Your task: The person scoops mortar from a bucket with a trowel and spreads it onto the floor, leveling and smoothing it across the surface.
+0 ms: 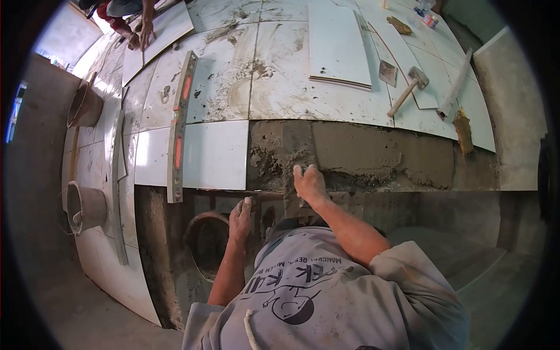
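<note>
My right hand (310, 185) is closed round what looks like a mortar-covered trowel (301, 158), over the near side of a bed of wet grey mortar (373, 146). Its handle is mostly hidden by my fingers. A smoothed strip runs through the mortar beneath it. My left hand (240, 217) holds nothing, fingers stretched out, close to the front edge of a white tile (216, 154) left of the mortar. A spirit level (182, 125) lies across the tiles further left. Below my left hand, a round bucket (208, 245) stands partly in shadow.
A hammer (410, 90), a small metal plate (388, 73) and stacked tiles (339, 46) lie beyond the mortar. A long straightedge (115, 186) and two buckets (87, 207) (86, 105) are at left. At upper left, another person's hands (143, 36) touch a tile (169, 32).
</note>
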### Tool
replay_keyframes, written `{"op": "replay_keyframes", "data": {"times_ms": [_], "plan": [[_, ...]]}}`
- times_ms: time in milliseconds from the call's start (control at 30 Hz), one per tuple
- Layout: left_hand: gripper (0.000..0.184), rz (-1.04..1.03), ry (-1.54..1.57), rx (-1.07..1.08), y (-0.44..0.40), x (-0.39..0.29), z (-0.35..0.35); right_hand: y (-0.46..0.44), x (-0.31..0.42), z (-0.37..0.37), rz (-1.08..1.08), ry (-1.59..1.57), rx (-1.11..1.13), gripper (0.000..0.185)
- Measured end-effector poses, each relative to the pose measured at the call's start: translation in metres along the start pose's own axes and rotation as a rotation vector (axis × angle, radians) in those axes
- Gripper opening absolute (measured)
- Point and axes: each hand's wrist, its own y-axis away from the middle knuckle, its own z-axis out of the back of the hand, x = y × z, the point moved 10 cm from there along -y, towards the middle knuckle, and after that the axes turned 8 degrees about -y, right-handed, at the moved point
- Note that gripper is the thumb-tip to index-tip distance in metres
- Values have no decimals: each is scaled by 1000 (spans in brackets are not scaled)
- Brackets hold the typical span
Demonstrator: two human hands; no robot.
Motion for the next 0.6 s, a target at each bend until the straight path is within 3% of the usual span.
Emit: {"op": "replay_keyframes", "data": {"times_ms": [167,333,600], "plan": [[46,19,-51,-20,6,30,9,6,43,-40,91,93,95,49],[44,85,5,12,17,14,2,10,47,5,214,411,-2,47],[48,-102,-130,147,-28,-26,-26,8,-40,155,-125,453,-210,49]]}}
